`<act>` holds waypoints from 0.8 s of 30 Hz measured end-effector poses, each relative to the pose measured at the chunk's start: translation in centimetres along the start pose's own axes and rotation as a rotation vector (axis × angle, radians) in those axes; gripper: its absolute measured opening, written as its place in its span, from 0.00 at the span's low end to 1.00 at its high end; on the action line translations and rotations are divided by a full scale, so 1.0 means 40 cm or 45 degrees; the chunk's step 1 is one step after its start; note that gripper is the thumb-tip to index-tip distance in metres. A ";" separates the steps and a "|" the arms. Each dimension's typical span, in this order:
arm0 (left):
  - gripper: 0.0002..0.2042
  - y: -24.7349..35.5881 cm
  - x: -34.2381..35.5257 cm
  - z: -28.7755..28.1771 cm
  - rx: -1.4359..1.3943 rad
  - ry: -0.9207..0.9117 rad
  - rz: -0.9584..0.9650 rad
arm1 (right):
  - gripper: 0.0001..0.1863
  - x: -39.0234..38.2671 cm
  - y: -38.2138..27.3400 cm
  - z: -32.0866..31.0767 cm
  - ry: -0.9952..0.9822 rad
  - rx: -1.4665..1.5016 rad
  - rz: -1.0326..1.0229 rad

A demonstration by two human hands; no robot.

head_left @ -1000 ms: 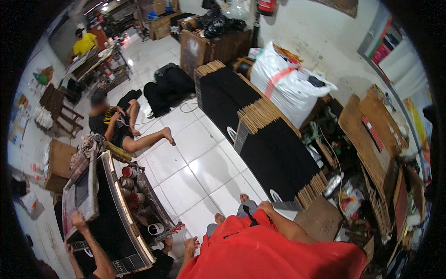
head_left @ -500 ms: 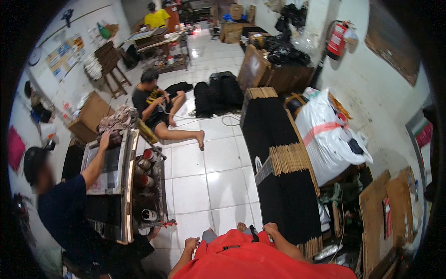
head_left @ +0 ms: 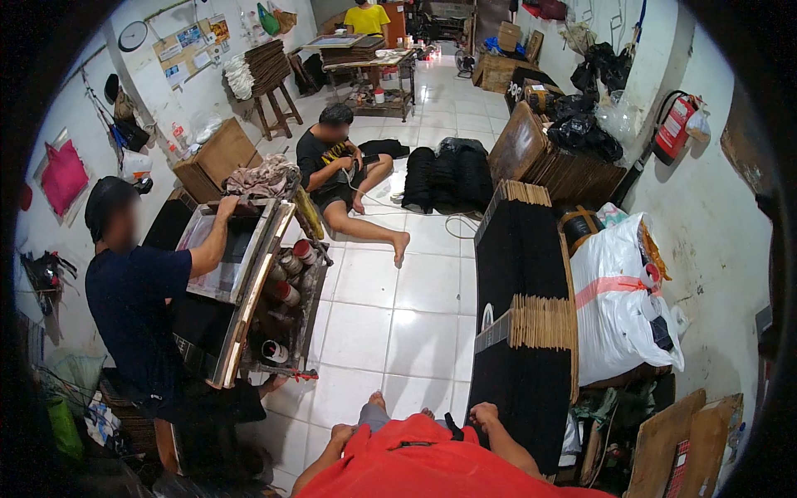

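My left hand (head_left: 342,432) hangs beside my red shirt (head_left: 432,456), its fingers curled in and no object showing in them. My right hand (head_left: 483,414) is at the other side of the shirt, also loosely closed with nothing visible in it. It is nearest to the long stack of black cloth panels (head_left: 519,365), whose layers show brown board edges (head_left: 540,322); I cannot tell whether it touches the stack. A short black strap (head_left: 454,427) lies between the shirt and my right hand. My bare feet show just past the shirt, on white floor tiles (head_left: 398,332).
At left, a person in a dark shirt (head_left: 137,286) holds a framed screen (head_left: 224,249) on a bench with paint cans (head_left: 286,295). Another person (head_left: 332,166) sits on the floor near black bundles (head_left: 444,178). A white sack (head_left: 618,299) and cardboard sheets (head_left: 672,448) stand at right.
My view has tilted up and turned left, so the room sits lower and farther right in the picture. My hands stay beside my shirt. The person at the bench keeps a hand on the frame.
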State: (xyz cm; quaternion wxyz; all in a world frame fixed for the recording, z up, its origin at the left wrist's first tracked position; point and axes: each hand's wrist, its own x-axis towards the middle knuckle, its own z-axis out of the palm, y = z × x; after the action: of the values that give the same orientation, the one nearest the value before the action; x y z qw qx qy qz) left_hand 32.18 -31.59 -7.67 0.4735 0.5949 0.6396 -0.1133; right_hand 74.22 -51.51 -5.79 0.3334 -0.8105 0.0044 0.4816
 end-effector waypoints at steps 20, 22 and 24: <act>0.11 0.105 0.001 -0.052 -0.581 0.000 -0.341 | 0.06 0.018 0.022 0.032 -0.072 0.020 0.072; 0.11 0.099 -0.006 -0.055 -0.574 -0.007 -0.333 | 0.06 0.021 -0.002 0.042 -0.122 -0.088 0.037; 0.11 0.092 -0.014 -0.057 -0.566 0.015 -0.332 | 0.07 0.028 -0.016 0.054 -0.109 -0.002 0.017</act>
State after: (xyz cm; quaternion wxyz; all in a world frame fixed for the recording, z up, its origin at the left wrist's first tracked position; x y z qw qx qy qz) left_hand 34.20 -29.37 -4.50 0.5704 0.3895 0.7227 -0.0266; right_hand 73.36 -49.47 -6.98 0.3293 -0.7893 -0.0048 0.5181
